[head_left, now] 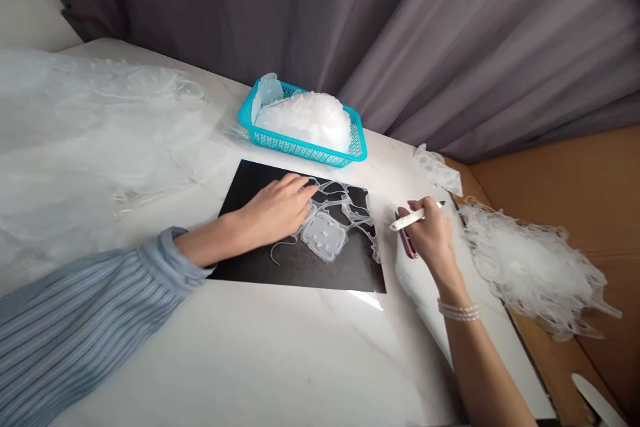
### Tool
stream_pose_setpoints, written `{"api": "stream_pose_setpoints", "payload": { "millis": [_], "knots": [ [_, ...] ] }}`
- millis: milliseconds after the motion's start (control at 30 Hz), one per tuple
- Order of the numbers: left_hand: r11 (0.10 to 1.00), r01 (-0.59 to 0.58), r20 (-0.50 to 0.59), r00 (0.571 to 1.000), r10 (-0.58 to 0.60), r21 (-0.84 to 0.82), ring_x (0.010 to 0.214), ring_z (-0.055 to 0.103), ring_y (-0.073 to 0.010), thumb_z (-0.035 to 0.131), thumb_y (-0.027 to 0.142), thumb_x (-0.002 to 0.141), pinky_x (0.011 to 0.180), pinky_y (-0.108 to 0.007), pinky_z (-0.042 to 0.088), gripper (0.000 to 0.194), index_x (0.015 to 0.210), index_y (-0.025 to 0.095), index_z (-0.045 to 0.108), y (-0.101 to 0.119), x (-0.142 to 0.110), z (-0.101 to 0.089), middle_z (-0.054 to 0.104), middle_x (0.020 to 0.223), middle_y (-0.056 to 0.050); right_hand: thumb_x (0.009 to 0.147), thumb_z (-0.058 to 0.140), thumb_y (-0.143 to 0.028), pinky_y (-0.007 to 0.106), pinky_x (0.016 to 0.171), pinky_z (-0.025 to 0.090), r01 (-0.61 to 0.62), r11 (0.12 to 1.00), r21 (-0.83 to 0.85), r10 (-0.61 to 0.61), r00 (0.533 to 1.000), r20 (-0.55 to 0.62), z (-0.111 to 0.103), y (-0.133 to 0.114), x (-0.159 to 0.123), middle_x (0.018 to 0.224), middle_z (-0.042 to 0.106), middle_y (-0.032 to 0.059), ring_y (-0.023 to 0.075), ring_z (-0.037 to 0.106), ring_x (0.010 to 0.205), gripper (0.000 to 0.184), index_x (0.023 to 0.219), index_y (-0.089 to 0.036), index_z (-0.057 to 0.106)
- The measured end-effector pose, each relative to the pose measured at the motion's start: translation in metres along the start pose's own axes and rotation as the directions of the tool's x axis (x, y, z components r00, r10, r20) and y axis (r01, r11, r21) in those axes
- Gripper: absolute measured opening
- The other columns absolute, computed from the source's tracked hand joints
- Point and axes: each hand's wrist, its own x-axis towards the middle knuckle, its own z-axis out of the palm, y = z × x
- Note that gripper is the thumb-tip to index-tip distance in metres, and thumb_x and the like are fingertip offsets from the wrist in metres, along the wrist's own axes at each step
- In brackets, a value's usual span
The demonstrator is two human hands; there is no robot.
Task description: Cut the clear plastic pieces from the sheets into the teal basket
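My left hand [280,210] rests over a black mat [260,267], its fingers stretched out and touching thin translucent plastic offcuts [350,210]. Beside those fingers lies a frosted, rounded-square plastic piece [324,235] with small raised marks. A thin curled strip [281,248] is close to my left wrist. Right of the mat, my right hand [433,230] is closed around a white pen-like tool [411,219], which is tilted and has a dark end beyond the knuckles. Under that hand is a dark pink object [409,245], partly covered; its kind is unclear.
A turquoise basket [300,150] behind the mat holds a heap of frosted plastic pieces [310,117]. Translucent sheets [90,127] are piled at left. Tangled plastic scraps [540,273] lie at right past the white table's edge. A patterned packet [439,170] lies at the back right.
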Motion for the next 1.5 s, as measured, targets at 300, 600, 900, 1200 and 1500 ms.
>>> {"api": "stream_pose_setpoints", "payload": {
  "millis": [300,600,900,1200,1500],
  "knots": [
    [0.998,-0.057,0.114,0.992,0.059,-0.019,0.104,0.051,-0.0279,0.054,0.033,0.091,0.091,-0.039,0.039,0.023,0.092,0.012,0.065,-0.03,0.038,0.012,0.061,0.101,-0.013,0.094,0.043,-0.008,0.039,0.078,0.058,0.455,0.878,-0.151,-0.402,0.871,0.283,0.053,-0.084,-0.072,0.122,0.067,0.0205,0.0278,0.069,0.102,0.017,0.083,-0.021,0.046],
    [0.994,0.089,0.216,0.971,-0.102,0.068,0.08,0.06,-0.0247,0.042,0.029,0.094,0.07,-0.034,0.043,0.028,0.078,0.016,0.061,-0.021,-0.002,-0.01,0.061,0.078,-0.009,0.095,0.034,-0.001,0.043,0.082,0.061,0.694,0.708,-0.132,-0.616,0.698,0.365,0.048,-0.066,-0.052,0.114,0.07,0.0235,0.0302,0.069,0.108,0.029,0.082,-0.017,0.054],
    [0.992,0.082,0.333,0.937,-0.108,0.092,0.054,0.061,-0.0212,0.04,0.015,0.094,0.046,-0.027,0.036,0.02,0.093,0.016,0.061,0.054,-0.051,-0.017,0.06,0.067,-0.005,0.097,0.037,-0.014,0.045,0.093,0.057,0.251,0.948,0.197,-0.308,0.88,0.362,0.02,-0.034,-0.078,0.122,0.07,0.0091,0.0265,0.06,0.124,0.036,0.065,-0.023,0.052],
    [0.864,-0.494,0.117,0.868,0.483,0.095,0.131,0.051,-0.0276,0.043,0.004,0.09,0.106,-0.042,0.038,0.044,0.133,0.011,0.054,0.04,-0.065,0.009,0.058,0.139,-0.015,0.096,0.05,-0.026,0.037,0.067,0.055,-0.049,0.983,0.177,0.025,0.991,0.135,0.012,-0.053,-0.121,0.113,0.072,0.0117,0.0219,0.071,0.08,0.017,0.078,-0.024,0.047],
    [0.823,-0.541,0.145,0.841,0.522,0.172,0.123,0.055,-0.0327,0.039,0.006,0.094,0.096,-0.046,0.043,0.043,0.134,0.004,0.053,0.038,-0.074,0.015,0.057,0.138,-0.02,0.104,0.028,-0.044,0.036,0.08,0.052,-0.257,0.933,0.253,0.2,0.953,0.228,0.021,-0.106,-0.123,0.101,0.068,0.0065,0.0203,0.065,0.089,0.039,0.121,-0.028,0.06]
  ]
}}
